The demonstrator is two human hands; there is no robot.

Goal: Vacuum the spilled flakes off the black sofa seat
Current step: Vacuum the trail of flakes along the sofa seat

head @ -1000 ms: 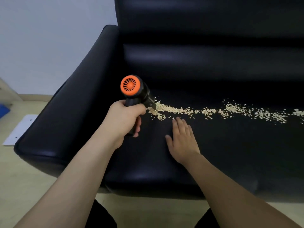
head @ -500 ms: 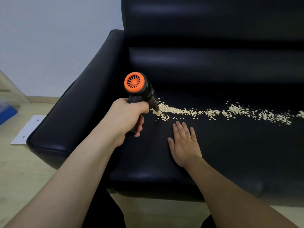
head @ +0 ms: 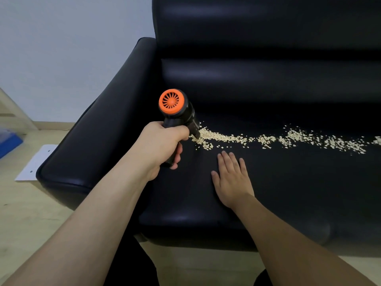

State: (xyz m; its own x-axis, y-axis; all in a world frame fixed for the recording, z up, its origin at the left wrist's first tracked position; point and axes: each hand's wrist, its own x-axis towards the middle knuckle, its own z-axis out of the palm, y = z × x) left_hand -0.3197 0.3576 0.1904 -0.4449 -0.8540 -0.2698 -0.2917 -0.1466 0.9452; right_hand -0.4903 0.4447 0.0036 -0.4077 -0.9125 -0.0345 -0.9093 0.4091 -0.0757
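Note:
A trail of pale flakes (head: 268,139) runs left to right across the black sofa seat (head: 299,182). My left hand (head: 160,145) grips the handle of a small black handheld vacuum (head: 177,112) with an orange rear grille. Its nozzle touches the left end of the flake trail. My right hand (head: 231,178) lies flat on the seat, palm down, fingers together, just in front of the flakes and not touching them.
The sofa's left armrest (head: 99,145) sits beside the vacuum, and the backrest (head: 268,48) rises behind the flakes. On the wooden floor at left lie a white sheet (head: 35,162) and a blue object (head: 8,141). A pale wall stands behind.
The view has shifted so the sofa sits further right. The vacuum nozzle stays at the left end of the trail, and my right hand remains flat on the seat.

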